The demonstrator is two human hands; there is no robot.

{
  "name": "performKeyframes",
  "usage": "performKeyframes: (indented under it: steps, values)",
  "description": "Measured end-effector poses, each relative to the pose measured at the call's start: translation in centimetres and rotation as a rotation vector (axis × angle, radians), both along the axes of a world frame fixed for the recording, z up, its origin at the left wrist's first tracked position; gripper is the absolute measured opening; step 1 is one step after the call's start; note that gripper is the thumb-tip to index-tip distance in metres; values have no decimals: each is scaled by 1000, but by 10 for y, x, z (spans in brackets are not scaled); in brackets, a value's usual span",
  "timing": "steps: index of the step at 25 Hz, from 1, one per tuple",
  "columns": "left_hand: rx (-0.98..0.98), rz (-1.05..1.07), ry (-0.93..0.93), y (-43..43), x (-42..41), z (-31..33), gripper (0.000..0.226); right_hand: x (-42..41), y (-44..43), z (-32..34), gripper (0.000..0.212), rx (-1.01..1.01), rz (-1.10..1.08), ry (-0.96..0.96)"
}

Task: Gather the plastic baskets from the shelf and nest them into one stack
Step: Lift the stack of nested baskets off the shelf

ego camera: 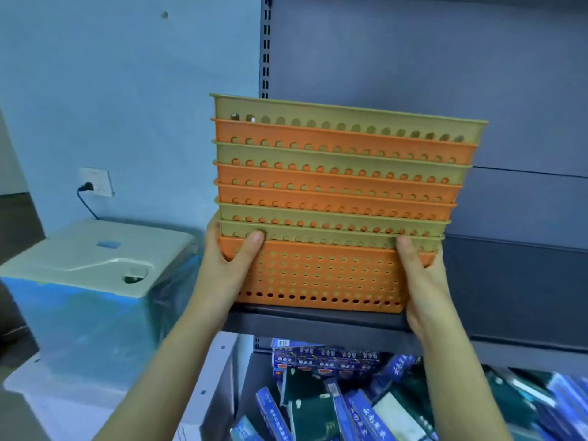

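- The stack of baskets (337, 198) stands on the front edge of the grey shelf (318, 319), orange and olive tubs nested one inside another so that only their rims and top rows of holes show above the bottom tub.
- The left hand (229, 268) wraps the stack's left end, thumb across the front over the lowest rims, fingers hidden behind; it is closed on the stack.
- The right hand (423, 281) mirrors it on the stack's right end, thumb pressed on the rims, palm against the side wall.
- Gripping both ends low probably keeps the tall, slightly leaning pile from shifting or toppling.
- Nesting looks complete; below the stack, blue boxes (318, 361) crowd the lower shelf.
- Left of the stack sits a white appliance (95, 256).
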State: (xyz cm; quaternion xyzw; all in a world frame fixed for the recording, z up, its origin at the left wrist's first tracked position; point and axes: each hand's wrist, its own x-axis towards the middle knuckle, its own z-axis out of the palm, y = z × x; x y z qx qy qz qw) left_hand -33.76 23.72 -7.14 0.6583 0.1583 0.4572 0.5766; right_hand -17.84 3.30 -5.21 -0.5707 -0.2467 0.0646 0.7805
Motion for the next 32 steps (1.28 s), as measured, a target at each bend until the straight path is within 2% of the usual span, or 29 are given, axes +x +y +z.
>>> performKeyframes:
  steps: [2,5,9,13,16,19,22,25,29,31,32]
  values:
    - [74,-2,61,9,-1,-5,66,-8,1,-11,68,-84,-31,0]
    - [172,-73,209,25,-2,-13,89,-13,-3,-22,59,-287,-76,-41]
    - [266,-117,446,49,-1,-29,84,-5,-10,-24,61,-557,-78,-180]
    - [282,-139,484,66,17,-24,81,15,-4,-23,69,-692,-98,-219]
    - [271,-160,499,84,40,-19,92,39,7,-23,82,-720,-83,-211]
    - [286,-167,522,92,66,-17,94,71,20,-20,93,-706,-24,-181]
    - [277,-142,538,98,91,-15,91,105,32,-16,93,-723,33,-173]
    - [237,-134,546,104,113,-14,87,129,42,-17,84,-724,41,-154]
    - [305,-15,645,109,131,-14,79,144,54,-23,78,-700,-10,-163]
    - [341,7,689,111,135,-14,86,146,57,-26,86,-705,-28,-182]
    - [391,50,715,109,134,-13,93,144,57,-27,97,-697,-68,-216]
